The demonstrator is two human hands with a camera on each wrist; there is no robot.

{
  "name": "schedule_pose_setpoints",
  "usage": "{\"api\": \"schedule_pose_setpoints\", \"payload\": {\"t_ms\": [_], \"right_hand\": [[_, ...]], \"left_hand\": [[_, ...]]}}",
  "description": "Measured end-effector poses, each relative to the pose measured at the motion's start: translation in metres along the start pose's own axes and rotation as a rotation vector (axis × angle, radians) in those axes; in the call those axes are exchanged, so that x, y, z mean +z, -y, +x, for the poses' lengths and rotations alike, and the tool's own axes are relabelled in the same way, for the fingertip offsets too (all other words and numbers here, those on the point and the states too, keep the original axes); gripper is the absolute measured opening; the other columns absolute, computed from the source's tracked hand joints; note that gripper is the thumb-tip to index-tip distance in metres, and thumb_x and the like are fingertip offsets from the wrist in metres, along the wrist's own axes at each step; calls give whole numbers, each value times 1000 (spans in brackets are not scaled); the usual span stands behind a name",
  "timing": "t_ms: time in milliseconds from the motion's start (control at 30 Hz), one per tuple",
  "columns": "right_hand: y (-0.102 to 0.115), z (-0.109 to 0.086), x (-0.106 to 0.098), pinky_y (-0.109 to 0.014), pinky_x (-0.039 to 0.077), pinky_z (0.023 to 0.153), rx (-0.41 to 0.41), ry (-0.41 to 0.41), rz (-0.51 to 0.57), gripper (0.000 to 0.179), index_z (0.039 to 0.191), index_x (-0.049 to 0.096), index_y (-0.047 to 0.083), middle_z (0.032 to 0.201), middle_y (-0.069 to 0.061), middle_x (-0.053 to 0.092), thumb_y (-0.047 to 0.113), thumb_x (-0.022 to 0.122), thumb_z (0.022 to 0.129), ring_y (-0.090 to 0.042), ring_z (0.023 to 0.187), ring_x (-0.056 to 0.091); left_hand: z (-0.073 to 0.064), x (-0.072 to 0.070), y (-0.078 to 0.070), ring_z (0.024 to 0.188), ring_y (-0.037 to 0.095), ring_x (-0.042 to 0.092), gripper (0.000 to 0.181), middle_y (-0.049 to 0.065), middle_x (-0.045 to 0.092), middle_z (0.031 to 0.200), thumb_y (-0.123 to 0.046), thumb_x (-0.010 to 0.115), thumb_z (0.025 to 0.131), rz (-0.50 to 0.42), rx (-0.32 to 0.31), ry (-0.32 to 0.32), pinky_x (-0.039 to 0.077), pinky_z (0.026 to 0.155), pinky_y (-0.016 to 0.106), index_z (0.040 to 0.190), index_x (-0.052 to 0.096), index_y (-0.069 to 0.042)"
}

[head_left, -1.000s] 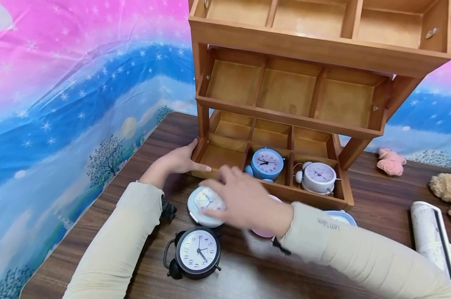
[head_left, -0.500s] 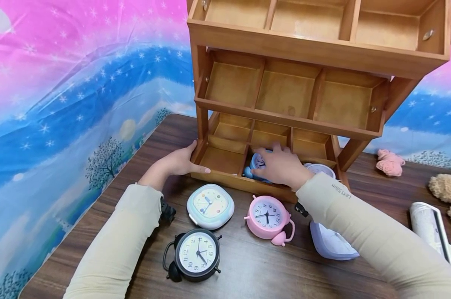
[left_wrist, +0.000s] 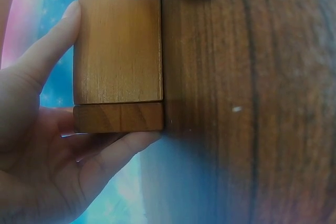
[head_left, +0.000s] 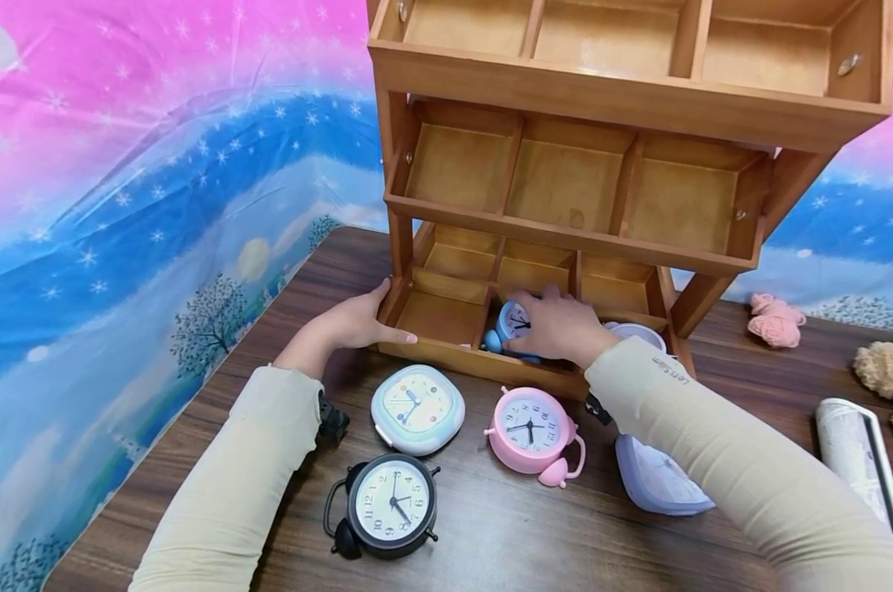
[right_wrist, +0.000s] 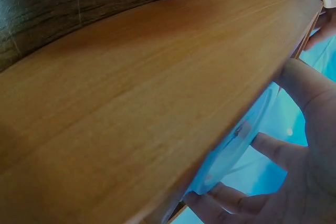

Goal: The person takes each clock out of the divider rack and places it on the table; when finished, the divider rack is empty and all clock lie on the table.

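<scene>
In the head view my right hand [head_left: 557,327] grips a blue alarm clock [head_left: 511,322] in the middle front compartment of the wooden shelf's bottom tier. The right wrist view shows the thumb and fingers spread around the clock's rim [right_wrist: 239,135], behind the front board [right_wrist: 142,98]. My left hand [head_left: 346,319] holds the left front corner of the wooden shelf [head_left: 432,355], its thumb along the board's top edge and fingers round the side. Partly behind the right hand, a white alarm clock [head_left: 641,335] sits in the right front compartment.
On the table before the shelf lie a pale blue clock [head_left: 417,409], a black alarm clock [head_left: 392,504], a pink alarm clock [head_left: 528,430] and a lavender clock [head_left: 657,481], partly under the right sleeve. A lint roller [head_left: 853,452] and pink yarn [head_left: 775,321] are at right.
My right hand has moved from above the pale blue clock, right and back to the blue alarm clock, uncovering the pale blue and pink clocks. My left hand stays on the shelf corner.
</scene>
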State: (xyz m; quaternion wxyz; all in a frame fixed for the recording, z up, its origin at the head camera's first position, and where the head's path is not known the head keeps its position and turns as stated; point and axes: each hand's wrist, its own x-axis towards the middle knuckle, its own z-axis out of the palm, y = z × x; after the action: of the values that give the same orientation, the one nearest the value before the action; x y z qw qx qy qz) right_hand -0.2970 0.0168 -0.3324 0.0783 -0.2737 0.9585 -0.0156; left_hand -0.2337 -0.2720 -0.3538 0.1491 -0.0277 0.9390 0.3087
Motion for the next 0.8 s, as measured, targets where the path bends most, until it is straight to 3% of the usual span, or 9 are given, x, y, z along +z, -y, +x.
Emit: {"api": "schedule_pose_setpoints", "payload": {"t_ms": [233,433,600,800], "right_hand": [[-6,-2,-13,-71,28,104,21,-6,41,76,156,35,24,146,-28,40,55,59,91,-52,130,40],[-9,-15,-27,-67,41,96,17,-53,80,76,156,35,25,142,-28,43,59,57,91,-48,126,46],[0,-49,-34,-57,52,81,-69,-95,32,76,152,39,30,130,-24,50,65,58,88,-40,103,60],[23,-106,-27,-42,50,68,-280,-153,-85,76,142,52,28,103,-12,58,70,65,80,-20,77,58]], "left_hand": [[1,1,1,146,42,21,114,22,15,163,-52,72,87,0,8,0,24,115,56,159,-7,-10],[2,1,2,147,42,21,116,22,14,163,-54,72,86,5,10,-3,24,115,56,159,-6,-11],[2,1,1,147,42,20,113,22,13,163,-51,71,88,-8,9,6,23,115,57,159,-7,-10],[2,0,2,147,42,19,114,22,12,163,-53,71,88,-1,8,11,23,115,57,159,-7,-10]]}}
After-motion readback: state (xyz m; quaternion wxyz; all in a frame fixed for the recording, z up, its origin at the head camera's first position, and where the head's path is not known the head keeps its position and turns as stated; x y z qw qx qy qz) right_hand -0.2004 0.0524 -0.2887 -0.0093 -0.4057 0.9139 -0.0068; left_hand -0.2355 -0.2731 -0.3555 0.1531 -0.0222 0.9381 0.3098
